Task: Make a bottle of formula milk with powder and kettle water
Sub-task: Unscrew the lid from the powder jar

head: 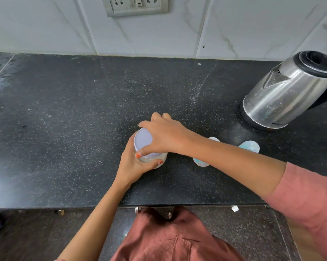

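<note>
A clear jar of pale formula powder stands on the black stone counter, capped by a white lid. My left hand wraps around the jar's body from the near side. My right hand lies over the lid, thumb and fingers gripping its rim. A baby bottle with pale blue print stands just right of the jar, mostly hidden behind my right forearm. Its cap or teat part sits further right. A steel electric kettle with a black lid stands at the far right.
A tiled wall with a socket panel rises behind the counter. The counter's front edge runs across the lower frame, with cabinet handles below it. A small white scrap lies near that edge.
</note>
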